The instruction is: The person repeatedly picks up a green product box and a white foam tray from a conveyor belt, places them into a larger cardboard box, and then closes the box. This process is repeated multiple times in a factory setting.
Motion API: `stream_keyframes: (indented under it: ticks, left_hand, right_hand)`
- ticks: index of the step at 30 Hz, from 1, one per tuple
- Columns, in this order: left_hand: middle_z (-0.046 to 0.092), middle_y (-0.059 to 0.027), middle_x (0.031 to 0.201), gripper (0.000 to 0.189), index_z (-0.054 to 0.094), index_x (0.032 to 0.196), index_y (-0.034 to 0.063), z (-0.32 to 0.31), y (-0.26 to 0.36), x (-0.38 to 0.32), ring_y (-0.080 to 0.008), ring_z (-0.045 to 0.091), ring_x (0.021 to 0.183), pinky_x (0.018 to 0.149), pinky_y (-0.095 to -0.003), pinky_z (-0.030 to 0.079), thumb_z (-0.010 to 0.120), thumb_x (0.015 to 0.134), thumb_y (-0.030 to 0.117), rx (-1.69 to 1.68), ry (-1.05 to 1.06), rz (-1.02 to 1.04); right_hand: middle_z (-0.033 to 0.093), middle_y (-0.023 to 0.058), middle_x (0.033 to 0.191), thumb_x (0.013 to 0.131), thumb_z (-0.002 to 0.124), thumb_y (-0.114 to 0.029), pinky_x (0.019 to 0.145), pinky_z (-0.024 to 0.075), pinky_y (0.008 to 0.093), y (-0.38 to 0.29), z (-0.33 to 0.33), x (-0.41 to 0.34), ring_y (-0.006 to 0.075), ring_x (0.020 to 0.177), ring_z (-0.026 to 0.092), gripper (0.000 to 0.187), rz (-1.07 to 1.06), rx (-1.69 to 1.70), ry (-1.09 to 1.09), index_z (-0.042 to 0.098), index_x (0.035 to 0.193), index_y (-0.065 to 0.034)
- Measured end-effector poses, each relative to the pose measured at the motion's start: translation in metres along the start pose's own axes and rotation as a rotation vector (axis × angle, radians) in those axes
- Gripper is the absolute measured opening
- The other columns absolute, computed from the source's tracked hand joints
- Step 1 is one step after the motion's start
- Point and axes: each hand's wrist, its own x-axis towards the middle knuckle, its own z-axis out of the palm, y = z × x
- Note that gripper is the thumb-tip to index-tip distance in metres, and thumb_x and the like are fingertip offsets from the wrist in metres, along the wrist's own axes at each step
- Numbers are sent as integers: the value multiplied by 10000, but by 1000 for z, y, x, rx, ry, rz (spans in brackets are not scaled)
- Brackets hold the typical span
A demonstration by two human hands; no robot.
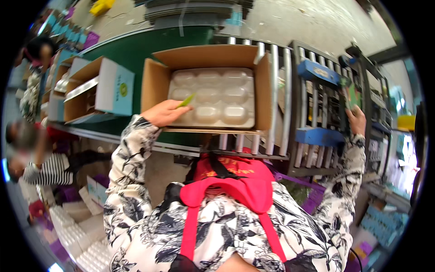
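Observation:
An uncovered cardboard carton (pixel 155 81) stands before me with its flaps up. Inside lies a pale moulded tray (pixel 209 91) with rows of rounded cups. Over the carton's near left corner, my left hand (pixel 166 113) pinches a thin, bright green slip (pixel 187 100) between thumb and fingers, above the tray. Far to the right, my right hand (pixel 357 120) is at the carton-sealing machine, with its fingers on a blurred green and reddish printed piece (pixel 353 95), perhaps a card or packet.
The carton straddles a green conveyor belt (pixel 139 44) and metal rollers (pixel 287 102). Blue side guides (pixel 319 136) flank the machine's rollers. More open cartons (pixel 114 88) stand to the left, near other people (pixel 51 168). White trays (pixel 64 231) are stacked at lower left.

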Motion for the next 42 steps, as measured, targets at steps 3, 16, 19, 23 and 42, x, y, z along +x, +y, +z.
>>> stream_keyframes:
  ticks: [3, 16, 19, 23, 42]
  left_hand:
    - [647, -131, 1256, 419, 590, 1286, -24, 6, -2, 7, -215, 565, 1199, 1046, -331, 398, 450, 1037, 282, -116, 5, -158]
    - [685, -141, 994, 375, 713, 1068, 48, 1, -10, 9, -215, 612, 907, 814, -345, 476, 498, 975, 341, 139, -122, -40]
    - [683, -156, 1026, 368, 717, 1055, 48, 4, 7, 26, -264, 630, 913, 853, -352, 478, 499, 976, 333, 240, -176, -85]
    - [667, -155, 1125, 354, 721, 1030, 40, 14, -20, 32, -298, 634, 968, 885, -369, 473, 511, 965, 318, 176, -118, 69]
    - [600, -155, 1302, 378, 678, 1056, -27, -29, 15, -96, -213, 551, 1210, 1059, -348, 384, 419, 1053, 248, -82, 957, 273]
  right_hand:
    - [600, 30, 730, 938, 644, -260, 636, 430, 305, 16, 10, 6, 80, 706, 497, 270, 64, 435, 29, 636, 942, 10]
    - [615, 161, 989, 840, 626, -147, 731, 501, 478, -431, 59, -79, 378, 853, 625, 142, -951, 288, -276, 581, 935, -52]
    - [598, 125, 945, 841, 645, -160, 728, 501, 472, -405, 130, -69, 368, 864, 623, 208, -962, 37, -425, 610, 1030, -83]
    - [585, 140, 975, 801, 728, -253, 752, 494, 478, -395, 124, -66, 378, 900, 622, 317, -936, -70, -545, 586, 1019, -71]
    - [619, 165, 1231, 900, 505, -86, 975, 459, 413, -318, 136, -63, 361, 1142, 561, 263, -800, 316, -742, 650, 1101, 2]
